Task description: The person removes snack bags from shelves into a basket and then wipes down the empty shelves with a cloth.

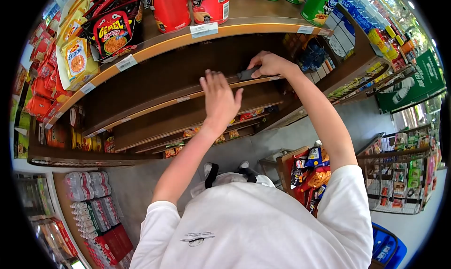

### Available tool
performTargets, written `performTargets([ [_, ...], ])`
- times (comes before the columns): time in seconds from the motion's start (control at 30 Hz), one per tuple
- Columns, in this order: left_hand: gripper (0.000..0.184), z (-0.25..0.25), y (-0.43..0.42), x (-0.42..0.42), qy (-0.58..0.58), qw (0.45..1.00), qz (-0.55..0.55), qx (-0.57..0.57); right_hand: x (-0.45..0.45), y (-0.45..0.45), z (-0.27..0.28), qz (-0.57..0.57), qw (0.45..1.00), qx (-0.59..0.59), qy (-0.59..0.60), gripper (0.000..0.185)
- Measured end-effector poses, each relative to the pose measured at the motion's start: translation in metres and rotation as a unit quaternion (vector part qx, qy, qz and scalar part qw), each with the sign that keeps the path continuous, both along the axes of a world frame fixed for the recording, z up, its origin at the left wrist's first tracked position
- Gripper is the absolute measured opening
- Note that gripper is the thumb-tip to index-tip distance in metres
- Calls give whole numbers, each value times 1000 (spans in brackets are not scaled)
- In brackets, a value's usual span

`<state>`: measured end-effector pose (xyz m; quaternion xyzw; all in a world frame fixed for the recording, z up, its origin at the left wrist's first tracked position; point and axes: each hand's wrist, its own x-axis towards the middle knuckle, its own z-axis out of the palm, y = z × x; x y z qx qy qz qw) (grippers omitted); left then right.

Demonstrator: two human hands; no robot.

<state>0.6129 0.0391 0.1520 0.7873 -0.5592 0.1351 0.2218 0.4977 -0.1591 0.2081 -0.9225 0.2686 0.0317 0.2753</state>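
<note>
In the head view my right hand [271,65] is closed around a dark grey cloth [246,74] at the front edge of a brown shelf [164,74], towards its right end. The cloth is folded or bunched, and part of it is hidden under my fingers. Further left, my left hand [220,100] is open, its fingers stretched over the same shelf's front edge and its thumb apart. Whether those fingertips touch the board I cannot tell. Small price labels [183,99] run along the shelf edge.
Above stand red canisters [210,6], green canisters [319,7] and black snack packs [112,31]. A box of snack bags [310,172] sits low by my right side. Bottled drinks [87,184] are stacked at lower left, and a wire rack [399,170] stands at right.
</note>
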Motion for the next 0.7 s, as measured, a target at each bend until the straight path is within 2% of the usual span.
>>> performTargets([
  [0.07,71,-7,-16,-16,7,995,-89,-44,3,-10,-5,11,1000,27,9,37],
  [0.13,72,-10,-22,-28,2,995,-88,-37,3,-19,-12,20,998,56,19,37],
  [0.2,73,-12,-25,-34,-27,999,-39,17,-1,-23,-17,38,998,39,-8,37],
  [0.33,69,-13,-23,-33,-50,998,-43,-4,-19,-33,-12,64,998,-13,-23,35],
  [0.57,66,-13,-23,-35,-61,998,-34,7,-63,-56,-5,-14,999,-21,21,36],
  [0.67,66,-13,-23,-33,-69,997,-39,4,-79,-62,-5,-56,993,-92,41,33],
  [0.7,66,-14,-23,-32,-68,997,-42,3,-80,-63,-5,-80,992,-78,55,32],
])
